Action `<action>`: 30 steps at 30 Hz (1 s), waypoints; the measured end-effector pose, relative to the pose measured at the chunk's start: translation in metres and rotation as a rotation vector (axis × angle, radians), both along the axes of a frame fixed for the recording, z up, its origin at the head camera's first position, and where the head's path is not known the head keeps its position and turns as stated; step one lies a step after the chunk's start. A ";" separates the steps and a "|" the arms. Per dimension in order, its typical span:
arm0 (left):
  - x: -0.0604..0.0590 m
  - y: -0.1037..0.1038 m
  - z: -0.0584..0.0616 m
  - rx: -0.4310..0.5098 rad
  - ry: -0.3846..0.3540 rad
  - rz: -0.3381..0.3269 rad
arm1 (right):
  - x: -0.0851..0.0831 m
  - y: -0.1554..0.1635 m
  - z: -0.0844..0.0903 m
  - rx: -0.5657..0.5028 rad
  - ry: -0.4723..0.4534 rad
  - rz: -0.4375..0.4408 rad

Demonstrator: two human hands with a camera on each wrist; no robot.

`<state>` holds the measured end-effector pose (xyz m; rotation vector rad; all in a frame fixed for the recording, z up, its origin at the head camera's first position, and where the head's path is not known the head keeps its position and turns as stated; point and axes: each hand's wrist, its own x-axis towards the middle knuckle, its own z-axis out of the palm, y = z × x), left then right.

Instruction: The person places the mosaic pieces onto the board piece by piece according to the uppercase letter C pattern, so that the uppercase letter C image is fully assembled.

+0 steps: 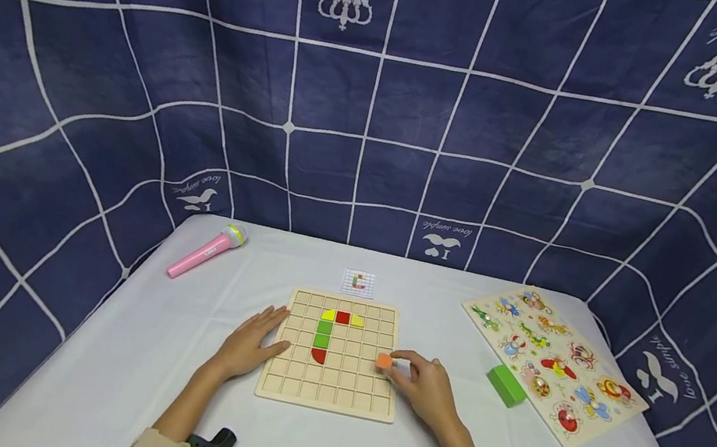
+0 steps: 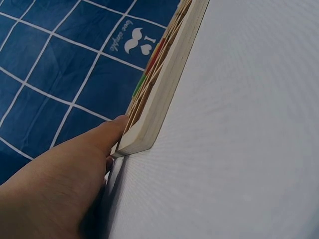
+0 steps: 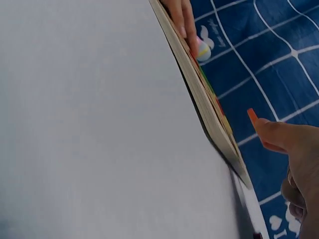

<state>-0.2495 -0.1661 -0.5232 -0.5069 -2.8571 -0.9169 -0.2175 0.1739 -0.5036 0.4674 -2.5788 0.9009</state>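
Observation:
A wooden grid board (image 1: 344, 391) lies in the middle of the table. Set into its grid are colored tiles: yellow rounded pieces, a red square (image 1: 342, 318), green tiles (image 1: 322, 334) and a red rounded tile (image 1: 318, 356). My left hand (image 1: 248, 341) rests at the board's left edge, fingers extended, thumb over the border. Between thumb and fingertips my right hand (image 1: 426, 389) pinches an orange square tile (image 1: 384, 361), held above the board's right side. In the right wrist view the orange tile (image 3: 252, 117) appears edge-on, raised off the board.
Behind the board lies a small pattern card (image 1: 359, 283). A pink toy microphone (image 1: 205, 255) is at the back left. To the right are a green block (image 1: 506, 386) and an insect picture board (image 1: 556, 359). A blue checked curtain (image 1: 420, 107) surrounds the table.

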 end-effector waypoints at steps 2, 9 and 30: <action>0.000 0.000 0.000 0.005 -0.001 -0.001 | -0.001 -0.010 0.000 0.002 -0.023 0.026; 0.000 0.000 -0.001 -0.008 -0.017 -0.006 | -0.002 -0.038 -0.007 0.014 -0.096 0.083; -0.001 -0.001 -0.002 -0.018 -0.002 0.003 | -0.013 -0.074 -0.016 0.055 -0.062 0.120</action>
